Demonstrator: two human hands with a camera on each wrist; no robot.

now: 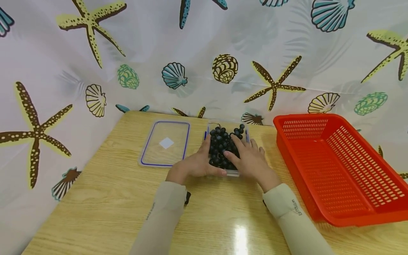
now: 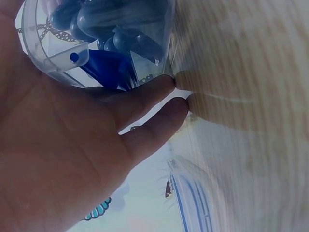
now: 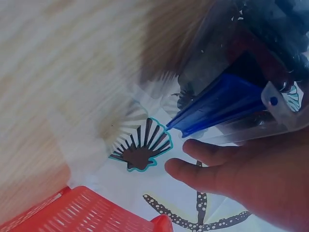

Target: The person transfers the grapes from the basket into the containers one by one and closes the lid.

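Observation:
Dark grapes (image 1: 220, 141) fill a clear plastic container (image 1: 233, 173) on the wooden table. My left hand (image 1: 198, 164) lies against its front left corner, with the thumb along the front and a finger along the left wall. Two extended fingertips reach down beside a blue latch (image 2: 108, 67) in the left wrist view. On the right side, my right hand (image 1: 251, 159) spreads over the rim, thumb and index finger touching the grapes. Its other fingers are outside the wall, near another blue latch (image 3: 222, 104). Some grapes are hidden under the right hand.
Left of the container lies a flat clear lid (image 1: 178, 134) with a blue seal and a white label. A red plastic basket (image 1: 287, 148) stands at the right. Behind the table (image 1: 105, 198) hangs a white cloth (image 1: 204, 42) printed with shells and starfish.

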